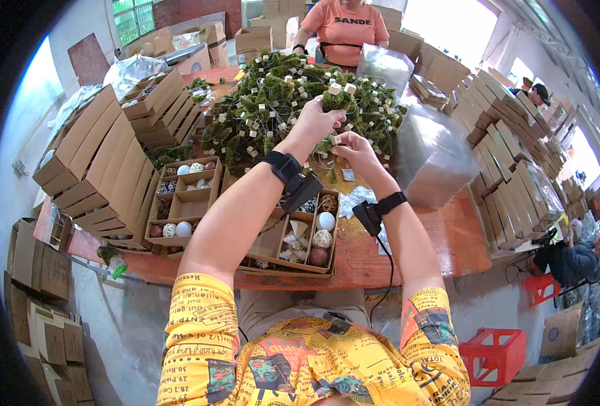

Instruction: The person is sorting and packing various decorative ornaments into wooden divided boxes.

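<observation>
A big heap of green moss pieces with small pale wooden cubes and thin wires point(266, 101) covers the middle of the table. My left hand point(317, 123) reaches over its near side, fingers closed round a green moss clump point(340, 101) with pale cubes on it. Just right of it and lower, my right hand point(357, 151) pinches a small pale wooden cube point(336, 140) between thumb and finger. Below my forearms lies a divided cardboard box point(290, 269) holding white and brown balls, shells and twine-like pieces; my left arm hides part of it.
Another divided box point(183, 196) with decorative balls stands at left, beside tall stacks of cardboard trays point(100, 159). A clear plastic case point(432, 152) is at right. Behind the heap stands a person in an orange shirt point(347, 30). Red stools point(493, 355) and cartons are on the floor.
</observation>
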`<action>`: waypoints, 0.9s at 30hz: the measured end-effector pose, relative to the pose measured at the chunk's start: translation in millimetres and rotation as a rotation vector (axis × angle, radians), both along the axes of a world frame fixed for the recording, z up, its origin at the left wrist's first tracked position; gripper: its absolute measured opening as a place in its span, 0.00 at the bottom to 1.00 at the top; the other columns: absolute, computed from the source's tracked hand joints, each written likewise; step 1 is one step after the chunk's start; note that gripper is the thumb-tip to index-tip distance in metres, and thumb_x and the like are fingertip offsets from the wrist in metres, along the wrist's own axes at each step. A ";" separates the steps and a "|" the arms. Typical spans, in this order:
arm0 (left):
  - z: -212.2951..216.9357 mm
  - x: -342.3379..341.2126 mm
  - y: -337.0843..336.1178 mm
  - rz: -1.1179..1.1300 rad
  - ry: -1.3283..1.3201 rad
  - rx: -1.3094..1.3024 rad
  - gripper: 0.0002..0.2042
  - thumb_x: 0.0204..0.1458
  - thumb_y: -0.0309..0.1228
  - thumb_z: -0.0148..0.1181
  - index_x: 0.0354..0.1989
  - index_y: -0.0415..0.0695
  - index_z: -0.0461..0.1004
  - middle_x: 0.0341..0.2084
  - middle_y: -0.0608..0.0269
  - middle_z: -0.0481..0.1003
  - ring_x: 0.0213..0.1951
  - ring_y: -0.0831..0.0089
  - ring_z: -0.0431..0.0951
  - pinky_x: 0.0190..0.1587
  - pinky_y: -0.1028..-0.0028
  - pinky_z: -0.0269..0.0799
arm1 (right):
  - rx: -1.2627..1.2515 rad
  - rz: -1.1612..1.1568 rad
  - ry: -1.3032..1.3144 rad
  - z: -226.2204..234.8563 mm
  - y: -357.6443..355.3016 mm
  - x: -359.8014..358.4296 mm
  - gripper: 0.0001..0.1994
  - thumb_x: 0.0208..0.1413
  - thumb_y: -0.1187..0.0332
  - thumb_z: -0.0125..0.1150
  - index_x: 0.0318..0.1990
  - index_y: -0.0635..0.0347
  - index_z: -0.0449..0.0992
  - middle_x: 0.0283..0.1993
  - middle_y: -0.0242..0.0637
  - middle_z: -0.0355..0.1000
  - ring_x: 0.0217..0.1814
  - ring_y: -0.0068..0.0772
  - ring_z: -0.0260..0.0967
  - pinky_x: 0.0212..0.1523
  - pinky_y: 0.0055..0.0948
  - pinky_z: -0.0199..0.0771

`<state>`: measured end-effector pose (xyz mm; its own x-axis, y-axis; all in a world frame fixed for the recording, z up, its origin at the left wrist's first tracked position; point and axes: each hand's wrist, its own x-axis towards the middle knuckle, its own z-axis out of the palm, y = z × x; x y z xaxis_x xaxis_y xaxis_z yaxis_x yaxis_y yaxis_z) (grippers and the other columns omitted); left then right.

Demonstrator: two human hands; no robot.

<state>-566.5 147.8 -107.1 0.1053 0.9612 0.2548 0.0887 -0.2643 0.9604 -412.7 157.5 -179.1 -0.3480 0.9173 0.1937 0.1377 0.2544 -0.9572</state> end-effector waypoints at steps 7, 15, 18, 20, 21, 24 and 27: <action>-4.3 -3.6 -0.7 -0.070 -0.135 0.059 0.11 0.53 0.29 0.57 0.44 0.40 0.71 0.31 0.64 0.76 0.31 0.78 0.74 0.28 0.78 0.71 | 0.070 0.025 0.079 -2.5 0.9 -2.9 0.10 0.48 0.73 0.61 0.37 0.61 0.68 0.27 0.28 0.67 0.26 0.17 0.65 0.25 0.20 0.66; -8.3 -1.2 -11.0 -0.186 -0.028 0.043 0.12 0.53 0.28 0.57 0.44 0.38 0.70 0.31 0.64 0.76 0.30 0.80 0.74 0.27 0.80 0.71 | 0.172 -0.360 -0.257 -14.7 19.0 7.2 0.15 0.42 0.64 0.66 0.34 0.64 0.71 0.32 0.43 0.72 0.35 0.35 0.70 0.38 0.31 0.70; -17.7 -4.5 -9.3 -0.167 -0.079 0.046 0.11 0.53 0.28 0.57 0.43 0.38 0.71 0.31 0.63 0.77 0.30 0.79 0.75 0.28 0.79 0.72 | 0.277 -0.487 -0.468 -10.1 22.3 9.0 0.15 0.42 0.61 0.66 0.32 0.63 0.74 0.32 0.45 0.74 0.36 0.37 0.73 0.37 0.31 0.71; -22.3 -4.0 -6.4 -0.136 -0.166 -0.003 0.09 0.53 0.27 0.57 0.41 0.39 0.71 0.32 0.61 0.77 0.31 0.77 0.76 0.29 0.78 0.73 | 0.246 -0.426 -0.425 -9.4 25.8 13.0 0.14 0.42 0.63 0.66 0.32 0.64 0.74 0.27 0.38 0.73 0.30 0.30 0.70 0.33 0.29 0.70; -22.8 -6.1 -6.9 -0.133 -0.165 -0.003 0.09 0.53 0.27 0.57 0.41 0.39 0.71 0.32 0.61 0.77 0.31 0.77 0.76 0.29 0.78 0.73 | 0.215 -0.352 -0.380 -5.5 23.8 9.6 0.13 0.43 0.65 0.66 0.33 0.65 0.74 0.23 0.32 0.71 0.25 0.24 0.67 0.29 0.27 0.69; -24.0 -9.9 -8.2 -0.108 -0.239 -0.074 0.09 0.54 0.27 0.57 0.41 0.39 0.71 0.32 0.61 0.77 0.31 0.76 0.76 0.31 0.77 0.73 | -0.079 -0.213 -0.195 6.0 17.3 10.4 0.10 0.47 0.66 0.64 0.33 0.63 0.76 0.19 0.26 0.65 0.20 0.18 0.64 0.23 0.21 0.63; -23.0 -11.2 -9.2 -0.117 -0.266 -0.094 0.10 0.54 0.28 0.57 0.42 0.39 0.71 0.32 0.60 0.77 0.32 0.75 0.76 0.31 0.76 0.73 | -0.189 -0.189 -0.066 9.3 11.6 12.4 0.09 0.48 0.66 0.63 0.33 0.62 0.76 0.19 0.24 0.64 0.18 0.16 0.61 0.19 0.18 0.58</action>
